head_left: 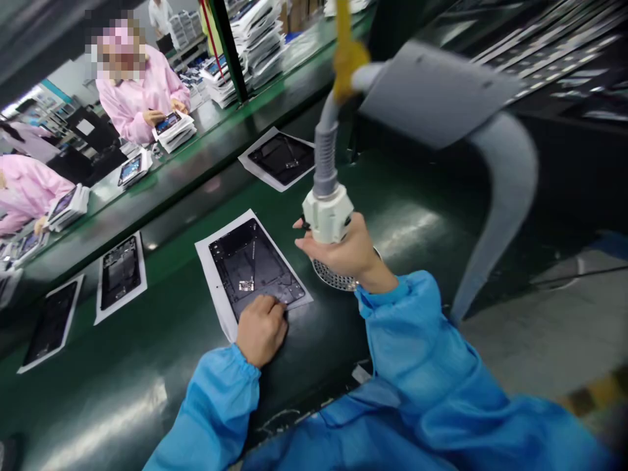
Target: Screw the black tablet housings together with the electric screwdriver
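Just in from the bench's (176, 347) near edge, the left hand (262, 330) curls at the dark panel's (235, 255) near corner; pinching or just resting, can't tell! The panel lies mid-bench on a white sheet (210, 268). Right hand (350, 252), wrapped round a white fitting (328, 214): swing that low and it could knock the small board (246, 286), apparently loose. No writing readable, even past the far edge.

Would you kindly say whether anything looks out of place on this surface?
A pale scrap at the near edge of the green surface looks stray, lying apart from the dark panels; I cannot tell what it is.
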A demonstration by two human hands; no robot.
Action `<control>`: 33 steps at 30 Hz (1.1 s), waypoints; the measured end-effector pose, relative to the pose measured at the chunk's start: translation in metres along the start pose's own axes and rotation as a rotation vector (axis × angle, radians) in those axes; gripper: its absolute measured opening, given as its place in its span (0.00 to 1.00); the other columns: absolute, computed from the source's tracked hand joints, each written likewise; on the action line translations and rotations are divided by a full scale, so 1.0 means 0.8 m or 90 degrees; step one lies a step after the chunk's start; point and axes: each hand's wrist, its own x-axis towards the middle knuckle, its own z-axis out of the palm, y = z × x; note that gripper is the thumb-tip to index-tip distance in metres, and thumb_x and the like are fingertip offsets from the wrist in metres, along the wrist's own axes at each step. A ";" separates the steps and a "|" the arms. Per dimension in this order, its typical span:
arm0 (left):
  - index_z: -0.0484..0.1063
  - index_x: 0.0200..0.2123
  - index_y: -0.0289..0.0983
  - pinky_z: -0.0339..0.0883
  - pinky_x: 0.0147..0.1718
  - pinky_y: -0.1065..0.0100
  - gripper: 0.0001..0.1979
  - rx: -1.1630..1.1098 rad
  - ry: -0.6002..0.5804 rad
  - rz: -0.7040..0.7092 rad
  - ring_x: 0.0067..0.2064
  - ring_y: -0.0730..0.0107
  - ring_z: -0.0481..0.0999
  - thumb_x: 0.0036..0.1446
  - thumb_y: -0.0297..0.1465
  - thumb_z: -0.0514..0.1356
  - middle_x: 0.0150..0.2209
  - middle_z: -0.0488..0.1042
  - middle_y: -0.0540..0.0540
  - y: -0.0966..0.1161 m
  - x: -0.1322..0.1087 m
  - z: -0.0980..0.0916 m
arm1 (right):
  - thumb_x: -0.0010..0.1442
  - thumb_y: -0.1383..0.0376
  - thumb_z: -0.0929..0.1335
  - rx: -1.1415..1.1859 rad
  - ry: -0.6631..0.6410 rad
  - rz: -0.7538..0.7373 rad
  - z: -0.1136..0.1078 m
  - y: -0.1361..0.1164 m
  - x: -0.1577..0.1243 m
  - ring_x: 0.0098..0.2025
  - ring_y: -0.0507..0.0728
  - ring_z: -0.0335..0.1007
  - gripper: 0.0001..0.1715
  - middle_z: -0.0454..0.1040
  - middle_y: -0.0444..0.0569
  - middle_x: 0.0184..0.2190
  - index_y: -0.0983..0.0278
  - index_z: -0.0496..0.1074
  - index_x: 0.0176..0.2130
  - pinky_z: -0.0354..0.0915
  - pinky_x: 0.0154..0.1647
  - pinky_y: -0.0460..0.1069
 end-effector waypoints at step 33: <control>0.78 0.39 0.36 0.69 0.50 0.53 0.11 -0.052 0.097 -0.158 0.52 0.52 0.73 0.57 0.36 0.63 0.47 0.76 0.39 -0.090 0.007 -0.009 | 0.43 0.67 0.71 0.037 0.101 0.040 -0.020 0.032 0.021 0.16 0.50 0.64 0.09 0.68 0.38 0.14 0.65 0.72 0.30 0.65 0.20 0.48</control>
